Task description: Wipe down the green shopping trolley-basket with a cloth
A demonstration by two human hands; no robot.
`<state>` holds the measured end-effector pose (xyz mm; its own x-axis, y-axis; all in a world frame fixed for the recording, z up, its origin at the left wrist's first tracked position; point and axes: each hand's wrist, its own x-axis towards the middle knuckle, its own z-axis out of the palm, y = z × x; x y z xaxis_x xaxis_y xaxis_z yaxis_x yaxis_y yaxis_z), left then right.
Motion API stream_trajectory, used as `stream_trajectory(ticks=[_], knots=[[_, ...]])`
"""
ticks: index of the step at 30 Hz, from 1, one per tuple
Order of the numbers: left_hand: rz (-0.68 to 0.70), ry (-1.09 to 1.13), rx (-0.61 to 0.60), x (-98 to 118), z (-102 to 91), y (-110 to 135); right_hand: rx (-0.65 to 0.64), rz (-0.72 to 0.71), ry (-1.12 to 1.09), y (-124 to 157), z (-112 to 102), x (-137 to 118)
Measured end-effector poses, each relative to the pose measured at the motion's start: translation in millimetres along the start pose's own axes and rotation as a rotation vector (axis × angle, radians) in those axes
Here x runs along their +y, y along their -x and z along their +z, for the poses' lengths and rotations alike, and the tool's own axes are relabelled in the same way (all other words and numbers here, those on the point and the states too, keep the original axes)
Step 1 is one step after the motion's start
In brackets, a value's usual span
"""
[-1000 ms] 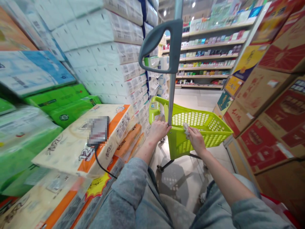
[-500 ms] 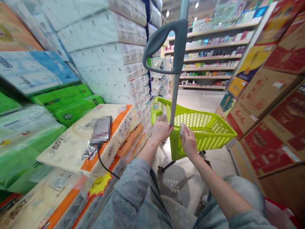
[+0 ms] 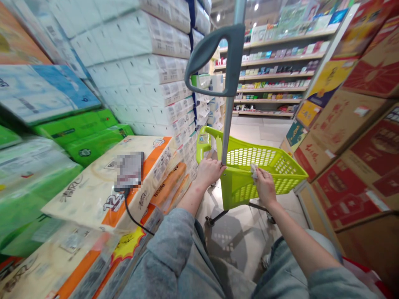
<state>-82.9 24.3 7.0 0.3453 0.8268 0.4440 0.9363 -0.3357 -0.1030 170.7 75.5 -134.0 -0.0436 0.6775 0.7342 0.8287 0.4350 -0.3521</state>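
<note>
**Lime-green shopping basket trolley (image 3: 237, 191), 2 bare hands at the rim**

Left hand (image 3: 208, 174): fingers closed over the near rim of the basket, just beside the foot of a grey metal pole (image 3: 228, 120) topped by a grey loop handle (image 3: 212, 58).

Right hand (image 3: 265, 187): thumb and fingers closed on a crumpled white tissue (image 3: 254, 172), which touches the basket's rim on the right of the pole.

Basket: mesh-walled, mounted on a wheeled frame (image 3: 218, 216) over a tiled floor (image 3: 249, 133), directly ahead of the person's grey sleeves (image 3: 168, 249).

Left of the aisle: cream-and-orange tissue packs (image 3: 102, 199) marked 12, with a yellow starburst label (image 3: 127, 245) below them. A pixelated dark object (image 3: 129, 170), too blurred to identify, lies on top, trailing a black cable (image 3: 131, 220). Beyond are green packs (image 3: 84, 139) and tall stacks of white packs (image 3: 140, 70).

Right of the aisle: red-and-tan cardboard cartons (image 3: 343, 195).

Far end: store shelves of boxed goods (image 3: 271, 70).
</note>
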Motion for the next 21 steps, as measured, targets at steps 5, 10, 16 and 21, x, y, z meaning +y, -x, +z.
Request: stream_trajectory(ticks=[5,10,16,21], knots=[[-0.002,-0.005,-0.001,0.8,1.5,-0.3,0.103,-0.034,-0.176,8.8,13.1,-68.1],[0.004,-0.016,-0.016,-2.6,-2.0,0.8,0.112,-0.084,-0.197,21.8,33.3,-108.5],[0.003,-0.048,-0.026,-5.5,-4.9,0.1,-0.034,-0.134,-0.103,43.2,27.6,-38.7],[0.0,-0.056,-0.007,-2.5,-0.4,-2.6,0.042,0.038,-0.132,34.3,17.9,-38.7]])
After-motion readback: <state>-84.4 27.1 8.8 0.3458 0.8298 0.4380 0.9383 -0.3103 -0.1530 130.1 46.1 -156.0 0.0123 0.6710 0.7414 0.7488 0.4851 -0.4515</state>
